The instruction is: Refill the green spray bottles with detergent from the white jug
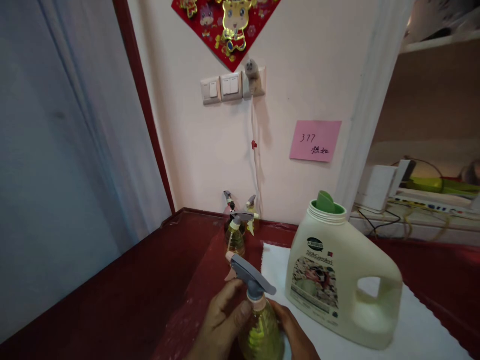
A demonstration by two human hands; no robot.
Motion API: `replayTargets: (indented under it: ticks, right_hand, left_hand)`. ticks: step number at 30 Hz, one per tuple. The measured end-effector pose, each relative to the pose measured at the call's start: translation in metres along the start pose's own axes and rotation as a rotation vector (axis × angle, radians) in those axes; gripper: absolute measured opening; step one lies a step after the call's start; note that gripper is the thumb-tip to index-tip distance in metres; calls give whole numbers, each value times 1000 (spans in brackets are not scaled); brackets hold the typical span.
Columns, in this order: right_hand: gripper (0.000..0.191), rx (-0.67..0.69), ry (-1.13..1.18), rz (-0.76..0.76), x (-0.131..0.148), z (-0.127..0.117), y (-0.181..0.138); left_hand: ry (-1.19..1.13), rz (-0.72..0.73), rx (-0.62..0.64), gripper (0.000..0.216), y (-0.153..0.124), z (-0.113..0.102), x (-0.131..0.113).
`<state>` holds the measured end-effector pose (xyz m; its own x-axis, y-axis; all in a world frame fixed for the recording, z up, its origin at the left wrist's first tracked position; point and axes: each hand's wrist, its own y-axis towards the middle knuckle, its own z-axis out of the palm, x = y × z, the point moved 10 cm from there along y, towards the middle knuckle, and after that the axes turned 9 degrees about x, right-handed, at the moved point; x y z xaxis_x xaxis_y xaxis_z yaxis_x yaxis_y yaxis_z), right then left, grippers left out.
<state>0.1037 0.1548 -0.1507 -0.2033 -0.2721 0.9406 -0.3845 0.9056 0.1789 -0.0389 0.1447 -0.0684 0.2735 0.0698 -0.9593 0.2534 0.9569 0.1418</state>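
A clear spray bottle [261,330] of yellowish liquid with a grey trigger head stands upright at the bottom centre. My left hand [219,325] wraps round its left side, thumb near the neck. On the bottle's right side my right hand [296,335] presses against it with curled fingers. Just to the right stands a large cream detergent jug [337,285], uncapped, with a green spout and a side handle, on a white cloth [416,330].
Three more spray bottles [238,225] stand against the wall at the back of the dark red table [150,280]. Light switches [225,87], a hanging cord and a pink note [315,140] are on the wall. A shelf with cables lies at the right.
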Motion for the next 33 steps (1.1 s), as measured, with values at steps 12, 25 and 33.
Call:
replayTargets:
  ticks: [12, 25, 33]
  right_hand:
    - [83, 44, -49, -17, 3, 6, -7]
    - [82, 11, -115, -53, 7, 5, -8]
    - [79, 29, -87, -50, -5, 6, -8]
  left_hand:
    - [-110, -37, -66, 35, -3, 2, -1]
    - [-166, 465, -531, 44, -45, -59, -119]
    - [93, 366, -671, 33, -56, -88, -142]
